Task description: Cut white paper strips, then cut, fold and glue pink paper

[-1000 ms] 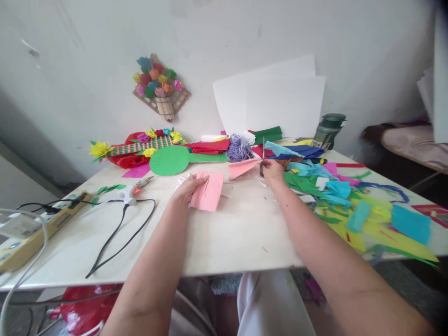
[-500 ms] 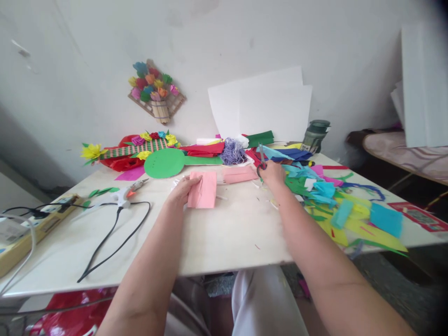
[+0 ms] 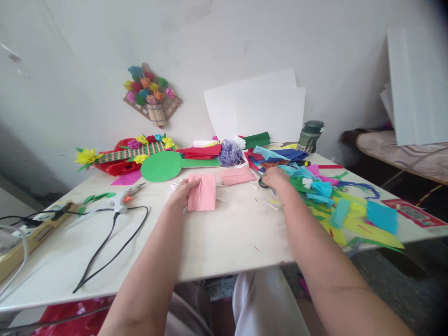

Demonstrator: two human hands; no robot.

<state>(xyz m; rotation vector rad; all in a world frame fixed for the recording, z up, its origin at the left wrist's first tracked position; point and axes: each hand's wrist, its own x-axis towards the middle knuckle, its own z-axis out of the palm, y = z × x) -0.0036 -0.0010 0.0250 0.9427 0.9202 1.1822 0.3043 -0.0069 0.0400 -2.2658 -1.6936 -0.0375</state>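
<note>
My left hand pinches the left edge of a folded pink paper piece that lies on the white table. My right hand is curled over a pair of scissors lowered to the table top, the blades pointing away to the left. A second pink strip lies flat just beyond, between the two hands. Small white paper snippets are scattered around my right hand.
A heap of coloured paper scraps covers the right side. A glue gun with black cord and a power strip lie left. Green paddle shape, purple yarn, white sheets and a dark jar stand behind.
My right hand lowered the scissors from upright down onto the table. The left hand drew the pink paper slightly toward me. The camera view shifted a little to the right.
</note>
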